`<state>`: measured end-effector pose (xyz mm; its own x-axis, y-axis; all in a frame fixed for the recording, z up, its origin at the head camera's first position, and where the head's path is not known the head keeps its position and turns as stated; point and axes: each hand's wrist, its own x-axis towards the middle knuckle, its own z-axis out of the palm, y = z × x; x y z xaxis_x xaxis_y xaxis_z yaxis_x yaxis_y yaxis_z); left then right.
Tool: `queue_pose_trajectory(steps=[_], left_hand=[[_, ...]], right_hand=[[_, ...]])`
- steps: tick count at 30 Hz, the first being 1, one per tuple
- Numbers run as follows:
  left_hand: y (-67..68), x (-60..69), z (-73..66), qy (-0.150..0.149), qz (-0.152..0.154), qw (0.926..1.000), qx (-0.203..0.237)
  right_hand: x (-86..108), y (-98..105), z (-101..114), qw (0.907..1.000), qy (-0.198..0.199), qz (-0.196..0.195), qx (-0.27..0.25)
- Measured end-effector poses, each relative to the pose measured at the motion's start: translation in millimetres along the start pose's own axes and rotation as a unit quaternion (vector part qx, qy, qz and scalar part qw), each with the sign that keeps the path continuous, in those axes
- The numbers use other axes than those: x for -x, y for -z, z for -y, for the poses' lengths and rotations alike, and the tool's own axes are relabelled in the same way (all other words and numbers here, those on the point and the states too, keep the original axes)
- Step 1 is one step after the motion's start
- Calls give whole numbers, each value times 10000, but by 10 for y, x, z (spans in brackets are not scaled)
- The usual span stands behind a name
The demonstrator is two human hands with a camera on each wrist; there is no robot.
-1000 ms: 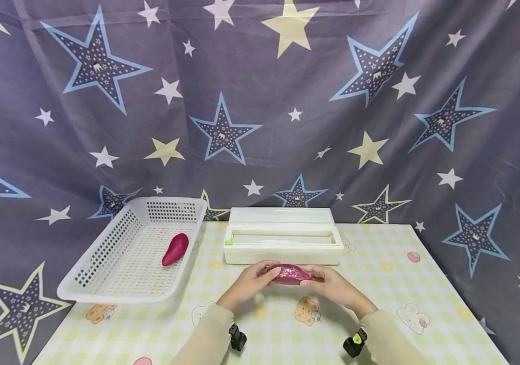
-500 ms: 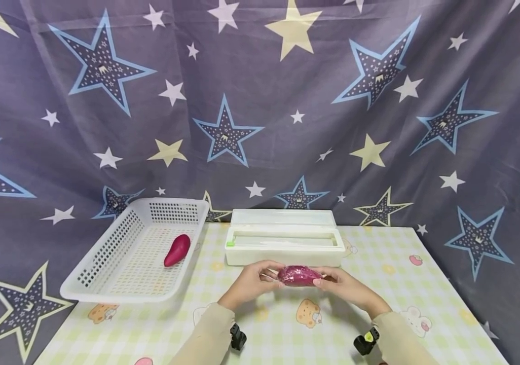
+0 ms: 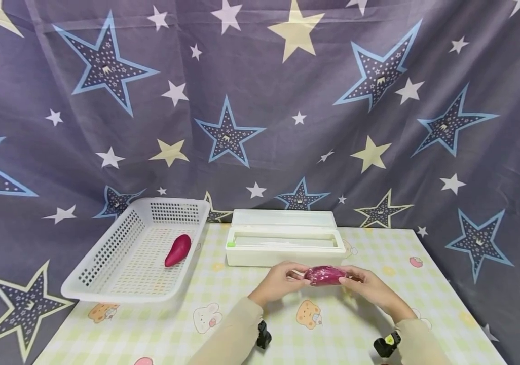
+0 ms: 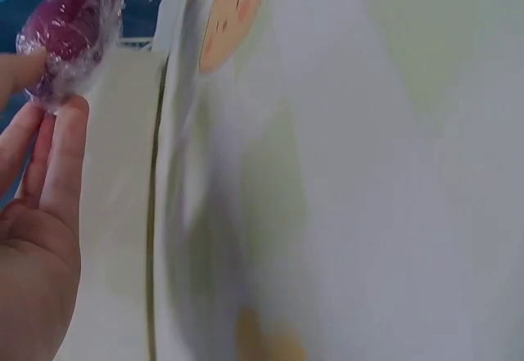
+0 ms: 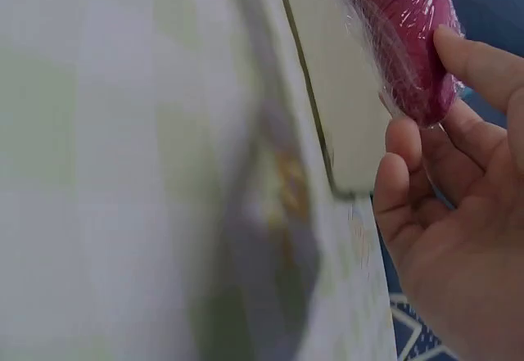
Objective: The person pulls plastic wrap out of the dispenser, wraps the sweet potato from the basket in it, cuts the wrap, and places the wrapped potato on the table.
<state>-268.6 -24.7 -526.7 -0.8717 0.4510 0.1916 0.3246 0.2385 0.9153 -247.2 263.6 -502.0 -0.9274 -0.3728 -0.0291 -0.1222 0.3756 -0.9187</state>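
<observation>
A purple-red sweet potato (image 3: 326, 275), wrapped in shiny cling film, is held level above the table between both hands. My left hand (image 3: 283, 281) pinches its left end with thumb and fingertips. At the other end, the thumb and fingers of my right hand (image 3: 371, 289) grip it. In the left wrist view, loose creases of film show around the sweet potato (image 4: 74, 21). Film also stands a little off the side of the sweet potato (image 5: 409, 33) in the right wrist view. An unwrapped sweet potato (image 3: 178, 250) lies in the white basket (image 3: 118, 298) at left.
Just behind the hands stands a white cling film dispenser (image 3: 285, 257) with its lid (image 3: 283, 218) raised and a green slider (image 3: 230, 244) at its left. A checked cloth (image 3: 223, 299) covers the table. A star-patterned curtain (image 3: 260, 126) hangs behind.
Both hands have carried the wrapped sweet potato to the right. The left hand's grip has shifted from over the sweet potato to its left end. Basket and dispenser stay in place.
</observation>
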Motion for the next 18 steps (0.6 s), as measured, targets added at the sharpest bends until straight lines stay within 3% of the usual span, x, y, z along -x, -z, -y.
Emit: queue_pose_trajectory(steps=[7,14,18], left_hand=[[-352,-210,-78,330,-270,9991,2],[-658,-349,-132,307,-640,9973,189],[-793,-394,-186,410,-538,9972,328]], right_hand=[[123,189,-120,9978,-359,-562,47],[243,343,-237,9929,-604,-998,224],[292,439,-298,9875,-812,-1270,459]])
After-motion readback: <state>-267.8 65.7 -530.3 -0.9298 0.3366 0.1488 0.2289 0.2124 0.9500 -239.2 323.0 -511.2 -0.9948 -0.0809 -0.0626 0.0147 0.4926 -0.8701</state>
